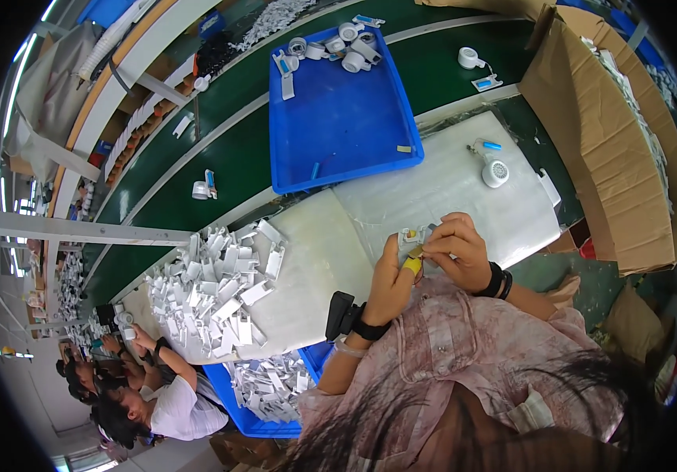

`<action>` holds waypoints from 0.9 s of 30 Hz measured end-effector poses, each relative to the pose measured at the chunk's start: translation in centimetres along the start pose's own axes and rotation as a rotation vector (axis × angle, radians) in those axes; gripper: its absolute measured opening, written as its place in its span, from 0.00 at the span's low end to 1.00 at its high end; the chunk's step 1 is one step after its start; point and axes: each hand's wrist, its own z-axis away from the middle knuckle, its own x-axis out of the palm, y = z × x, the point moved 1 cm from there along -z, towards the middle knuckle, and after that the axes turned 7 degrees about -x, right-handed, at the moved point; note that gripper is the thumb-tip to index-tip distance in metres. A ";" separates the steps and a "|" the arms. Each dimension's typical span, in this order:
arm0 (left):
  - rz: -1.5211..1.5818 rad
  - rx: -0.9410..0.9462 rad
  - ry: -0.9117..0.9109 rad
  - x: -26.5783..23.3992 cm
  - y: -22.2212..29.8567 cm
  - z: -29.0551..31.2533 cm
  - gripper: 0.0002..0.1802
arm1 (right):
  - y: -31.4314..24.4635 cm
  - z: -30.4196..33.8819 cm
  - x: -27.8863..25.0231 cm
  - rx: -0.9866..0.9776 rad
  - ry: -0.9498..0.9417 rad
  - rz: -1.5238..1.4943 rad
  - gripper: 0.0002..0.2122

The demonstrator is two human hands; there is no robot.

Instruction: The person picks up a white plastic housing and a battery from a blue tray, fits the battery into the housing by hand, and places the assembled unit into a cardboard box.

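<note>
My left hand [391,282] is closed on a small white plastic part [409,235] in front of my chest. A yellow band [412,265] shows at its fingers, either tape or part of the piece. My right hand [460,253] meets it from the right, fingers pinched at a small greyish piece [430,230] beside the white part. The fingers hide much of both pieces, so their exact kind cannot be made out. Farther off on the white work surface [456,177] lies a round white unit with a perforated face [495,174], wired to a blue cylinder [492,145].
A blue tray [338,126] with several round white units sits ahead on the green conveyor [236,149]. Left of my hands is a heap of white plastic covers [220,283], above a blue bin [268,429]. A cardboard box [602,134] stands right; a co-worker [173,401] sits left.
</note>
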 end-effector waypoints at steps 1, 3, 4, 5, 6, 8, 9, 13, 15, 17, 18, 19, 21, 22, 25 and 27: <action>0.002 -0.003 -0.002 0.1 0.1 -0.1 0.19 | 0.1 0.0 0.0 0.006 0.005 0.000 0.10; -0.015 -0.006 0.010 0.2 0.2 -0.2 0.18 | 0.3 0.2 0.1 0.007 0.009 0.007 0.10; -0.014 -0.006 0.010 0.2 0.3 -0.1 0.18 | 0.3 0.3 0.1 0.002 0.014 0.011 0.10; -0.049 -0.022 -0.008 0.1 0.4 0.0 0.19 | 0.3 0.3 0.2 0.002 0.013 0.012 0.10; -0.083 -0.039 -0.027 0.1 0.5 0.0 0.19 | 0.3 0.3 0.3 0.011 0.025 0.012 0.10; -0.106 -0.039 -0.008 0.1 0.3 0.1 0.19 | 0.2 0.3 0.4 0.019 0.034 0.009 0.11; -0.130 -0.040 0.008 0.2 0.3 0.1 0.19 | 0.2 0.3 0.4 0.021 0.036 0.015 0.11; -0.176 -0.003 0.015 0.3 0.2 0.1 0.18 | 0.4 0.5 0.5 0.015 0.037 0.039 0.11; -0.223 -0.002 0.056 0.5 0.1 0.1 0.17 | 0.4 0.6 0.5 0.025 0.039 0.038 0.10; -0.179 0.008 0.051 0.5 0.2 0.1 0.17 | 0.4 0.5 0.6 0.036 0.041 0.037 0.10; -0.136 0.018 0.044 0.5 0.3 0.1 0.16 | 0.4 0.4 0.6 0.035 0.040 0.034 0.10; -0.135 0.017 0.043 0.5 0.2 0.1 0.16 | 0.3 0.3 0.6 0.034 0.039 0.032 0.10; -0.097 0.075 0.020 0.2 -0.4 0.1 0.16 | 0.3 0.0 0.5 0.033 0.022 0.024 0.10; -0.097 0.074 0.020 0.1 -0.8 0.1 0.16 | 0.2 -0.1 0.5 0.032 0.006 0.014 0.10; -0.139 0.182 0.018 -0.1 -1.4 0.2 0.17 | 0.0 -0.2 0.4 0.060 -0.008 -0.013 0.09; -0.193 0.197 0.033 0.0 -1.3 0.2 0.17 | -0.2 -0.3 0.3 0.064 -0.014 -0.010 0.09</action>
